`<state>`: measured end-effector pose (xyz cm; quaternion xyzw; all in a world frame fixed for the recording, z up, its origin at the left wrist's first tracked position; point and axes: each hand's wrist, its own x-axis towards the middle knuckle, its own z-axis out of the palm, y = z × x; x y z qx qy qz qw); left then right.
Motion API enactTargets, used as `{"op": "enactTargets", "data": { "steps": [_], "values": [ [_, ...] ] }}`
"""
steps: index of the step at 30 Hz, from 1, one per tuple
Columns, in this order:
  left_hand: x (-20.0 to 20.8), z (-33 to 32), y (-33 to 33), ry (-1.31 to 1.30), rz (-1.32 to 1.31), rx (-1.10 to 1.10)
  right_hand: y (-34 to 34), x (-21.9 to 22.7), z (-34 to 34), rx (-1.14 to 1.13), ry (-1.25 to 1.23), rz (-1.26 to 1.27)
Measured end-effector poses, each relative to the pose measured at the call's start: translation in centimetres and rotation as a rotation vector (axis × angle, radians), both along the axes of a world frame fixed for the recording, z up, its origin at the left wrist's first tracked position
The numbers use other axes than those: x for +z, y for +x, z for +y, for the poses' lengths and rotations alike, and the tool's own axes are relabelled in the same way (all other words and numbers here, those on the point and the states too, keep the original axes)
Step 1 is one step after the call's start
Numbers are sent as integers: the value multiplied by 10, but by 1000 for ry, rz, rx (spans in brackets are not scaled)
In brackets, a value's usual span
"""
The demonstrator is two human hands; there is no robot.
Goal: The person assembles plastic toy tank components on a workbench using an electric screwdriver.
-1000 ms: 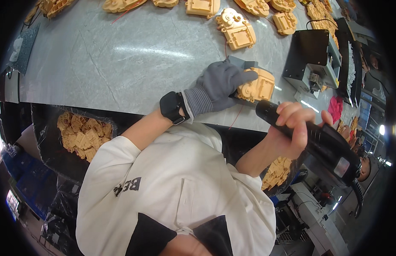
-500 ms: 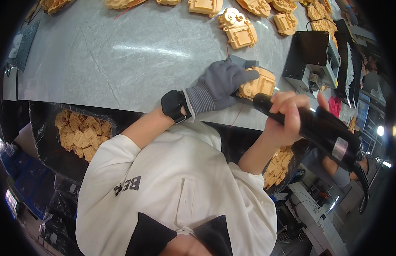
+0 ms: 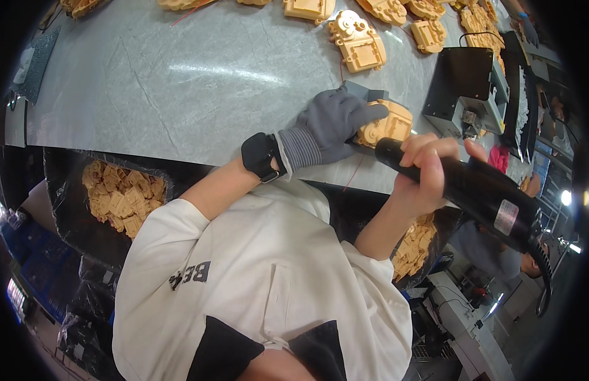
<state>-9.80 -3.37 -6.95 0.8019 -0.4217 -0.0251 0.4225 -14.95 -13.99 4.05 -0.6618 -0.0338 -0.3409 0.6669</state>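
Note:
My left hand, in a grey knitted glove, steadies a yellow plastic gear housing with its fingers and thumb. Under that housing is a dark grey block, mostly covered by the glove and the part. My right hand is bare and wrapped round a black electric screwdriver, held slantwise. The tool's front end is over the near edge of the housing; its bit is hidden from view. From its rear a black cord hangs down.
More yellow housings lie along the far side of the grey table. Right of my hands stands a black boxy device. Black-lined bins of yellow parts sit below the near edge. Another person's arm shows at the right.
Both hands keep their holds, and the screwdriver stays at the housing's near edge. Its rear end has dropped slightly. The whole scene has shifted a few pixels with the head.

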Motion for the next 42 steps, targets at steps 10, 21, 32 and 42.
{"op": "enactTargets", "data": {
  "steps": [10, 21, 32, 42],
  "values": [
    [2, 0, -1, -42, -66, 40, -1, -6, -4, 87, -65, -50],
    [-1, -5, 0, -168, -62, 48, 0, -11, -11, 201, -45, -64],
    [12, -1, -2, -13, -32, 13, 0, 33, -203, -612, -62, -46],
    [9, -3, -2, -40, -39, 81, 15, 1, -182, -632, -22, -8]
  ]
}}
